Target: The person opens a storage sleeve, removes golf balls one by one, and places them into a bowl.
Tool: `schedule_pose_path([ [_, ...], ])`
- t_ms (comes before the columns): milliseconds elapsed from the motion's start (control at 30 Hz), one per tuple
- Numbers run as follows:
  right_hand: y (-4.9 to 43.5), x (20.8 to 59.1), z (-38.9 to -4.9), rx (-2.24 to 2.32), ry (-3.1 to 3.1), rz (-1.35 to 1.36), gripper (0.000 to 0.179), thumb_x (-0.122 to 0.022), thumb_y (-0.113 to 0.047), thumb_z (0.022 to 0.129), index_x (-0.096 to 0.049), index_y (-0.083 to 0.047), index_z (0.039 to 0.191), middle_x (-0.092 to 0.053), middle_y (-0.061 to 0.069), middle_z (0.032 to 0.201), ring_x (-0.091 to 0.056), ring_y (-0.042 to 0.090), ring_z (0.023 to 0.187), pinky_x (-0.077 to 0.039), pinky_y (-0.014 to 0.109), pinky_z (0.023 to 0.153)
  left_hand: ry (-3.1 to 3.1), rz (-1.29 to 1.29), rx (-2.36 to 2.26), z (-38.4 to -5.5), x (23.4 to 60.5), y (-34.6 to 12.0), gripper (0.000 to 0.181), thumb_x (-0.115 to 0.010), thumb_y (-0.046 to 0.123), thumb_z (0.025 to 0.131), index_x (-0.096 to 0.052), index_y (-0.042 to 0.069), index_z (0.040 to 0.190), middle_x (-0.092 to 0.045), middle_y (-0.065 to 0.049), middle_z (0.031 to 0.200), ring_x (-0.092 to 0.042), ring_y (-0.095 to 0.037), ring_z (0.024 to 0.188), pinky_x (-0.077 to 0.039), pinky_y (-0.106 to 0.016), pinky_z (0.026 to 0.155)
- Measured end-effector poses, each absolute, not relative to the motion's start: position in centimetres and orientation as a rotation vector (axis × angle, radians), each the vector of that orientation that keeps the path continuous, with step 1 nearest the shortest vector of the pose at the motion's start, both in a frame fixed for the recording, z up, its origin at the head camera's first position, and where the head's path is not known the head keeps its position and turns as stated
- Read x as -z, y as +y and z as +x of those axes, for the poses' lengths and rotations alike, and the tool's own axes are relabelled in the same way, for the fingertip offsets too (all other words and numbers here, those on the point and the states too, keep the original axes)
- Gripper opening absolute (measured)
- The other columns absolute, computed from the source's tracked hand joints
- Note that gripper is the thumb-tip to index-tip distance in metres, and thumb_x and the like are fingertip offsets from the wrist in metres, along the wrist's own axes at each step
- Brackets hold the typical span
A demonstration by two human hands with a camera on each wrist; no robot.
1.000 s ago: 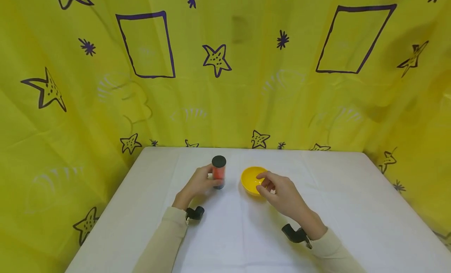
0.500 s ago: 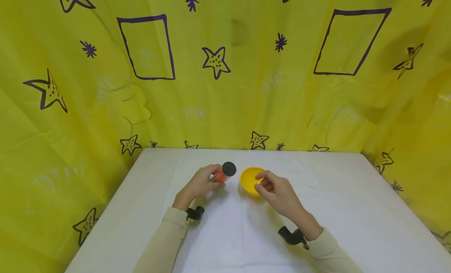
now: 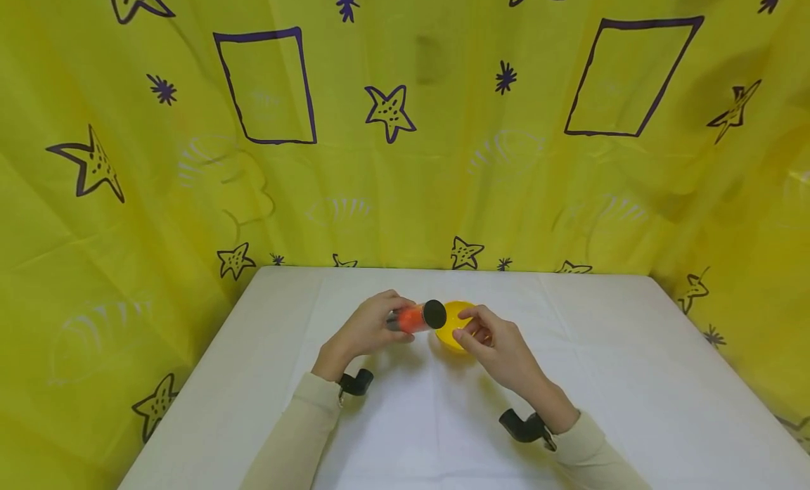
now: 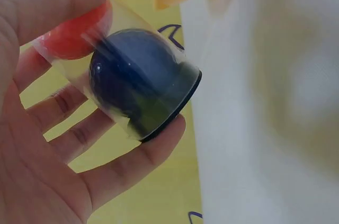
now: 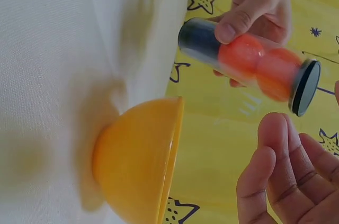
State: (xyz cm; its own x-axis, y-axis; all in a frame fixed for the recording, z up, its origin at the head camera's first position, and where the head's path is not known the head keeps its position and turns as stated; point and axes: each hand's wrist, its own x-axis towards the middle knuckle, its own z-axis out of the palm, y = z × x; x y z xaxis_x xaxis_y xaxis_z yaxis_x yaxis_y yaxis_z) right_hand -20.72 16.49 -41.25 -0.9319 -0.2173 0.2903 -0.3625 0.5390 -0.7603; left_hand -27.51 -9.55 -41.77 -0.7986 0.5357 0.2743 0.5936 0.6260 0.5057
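My left hand [image 3: 368, 327] grips a clear tube [image 3: 414, 318] with black caps, tilted almost level above the table, its capped end pointing right. Through its wall in the right wrist view show two orange-red balls [image 5: 241, 55]; a dark blue ball [image 4: 132, 65] lies at the opposite end in the left wrist view. Just right of the tube a yellow bowl [image 5: 139, 163] stands upright on the table, its inside partly hidden by the tube and my right hand. My right hand [image 3: 503, 346] hovers at the bowl's right rim, fingers loosely bent, holding nothing, near the tube's cap [image 5: 305, 87].
A white cloth covers the table [image 3: 405, 434]. Behind and at both sides hangs a yellow curtain [image 3: 436, 181] with printed stars. Each wrist wears a black camera mount, one on the left [image 3: 357, 382] and one on the right [image 3: 522, 425].
From upright, the tube has been lifted and tipped to the right by my left hand, bringing its capped end to the bowl's edge. My right hand has shifted slightly left.
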Motion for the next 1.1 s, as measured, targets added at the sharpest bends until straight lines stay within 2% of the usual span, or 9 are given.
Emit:
schedule_pose_path([
  [200, 16.5, 41.2, -20.7, -1.362, -2.586, 0.514, 0.037, -0.072, -0.026, 0.097, -0.061, -0.006, 0.126, -0.067, 0.005, 0.092, -0.062, 0.015, 0.076, -0.051, 0.023, 0.063, -2.729, -0.991, 0.78, -27.0, 41.0, -9.1, 0.046, -0.09, 0.025, 0.078, -0.073, 0.017, 0.12, -0.072, 0.002, 0.105, -0.064, -0.02, 0.096, -0.051, -0.038, 0.089],
  [400, 16.4, 41.1, -20.6, -1.355, -2.601, 0.495, 0.042, -0.072, -0.028, 0.097, -0.059, -0.005, 0.13, -0.067, 0.006, 0.092, -0.062, 0.016, 0.077, -0.051, 0.023, 0.062, -2.736, -1.001, 0.721, -26.4, 40.3, -8.7, 0.044, -0.088, 0.03, 0.079, -0.074, 0.021, 0.119, -0.072, 0.004, 0.103, -0.063, -0.021, 0.094, -0.05, -0.034, 0.082],
  [733, 16.5, 40.8, -20.6, -1.313, -2.614, 0.424, 0.043, -0.071, -0.032, 0.097, -0.06, -0.006, 0.129, -0.067, 0.007, 0.093, -0.06, 0.015, 0.077, -0.051, 0.022, 0.062, -2.764, -0.98, 0.621, -25.6, 39.8, -8.0, 0.046, -0.086, 0.037, 0.081, -0.073, 0.025, 0.124, -0.068, 0.004, 0.105, -0.055, -0.015, 0.095, -0.048, -0.031, 0.076],
  [967, 16.7, 40.8, -20.8, -1.314, -2.629, 0.394, 0.04, -0.069, -0.035, 0.098, -0.064, -0.008, 0.128, -0.068, 0.006, 0.092, -0.06, 0.015, 0.075, -0.051, 0.022, 0.061, -2.734, -0.985, 0.665, -25.5, 39.9, -7.9, 0.047, -0.088, 0.035, 0.08, -0.073, 0.025, 0.123, -0.066, 0.004, 0.103, -0.052, -0.014, 0.094, -0.047, -0.032, 0.074],
  [1100, 16.8, 40.8, -20.7, -1.36, -2.638, 0.382, 0.039, -0.068, -0.035, 0.099, -0.064, -0.008, 0.126, -0.069, 0.007, 0.092, -0.063, 0.02, 0.073, -0.053, 0.023, 0.06, -2.728, -0.992, 0.67, -25.5, 39.9, -7.9, 0.047, -0.088, 0.037, 0.08, -0.073, 0.026, 0.123, -0.066, 0.004, 0.102, -0.051, -0.013, 0.093, -0.046, -0.03, 0.073],
])
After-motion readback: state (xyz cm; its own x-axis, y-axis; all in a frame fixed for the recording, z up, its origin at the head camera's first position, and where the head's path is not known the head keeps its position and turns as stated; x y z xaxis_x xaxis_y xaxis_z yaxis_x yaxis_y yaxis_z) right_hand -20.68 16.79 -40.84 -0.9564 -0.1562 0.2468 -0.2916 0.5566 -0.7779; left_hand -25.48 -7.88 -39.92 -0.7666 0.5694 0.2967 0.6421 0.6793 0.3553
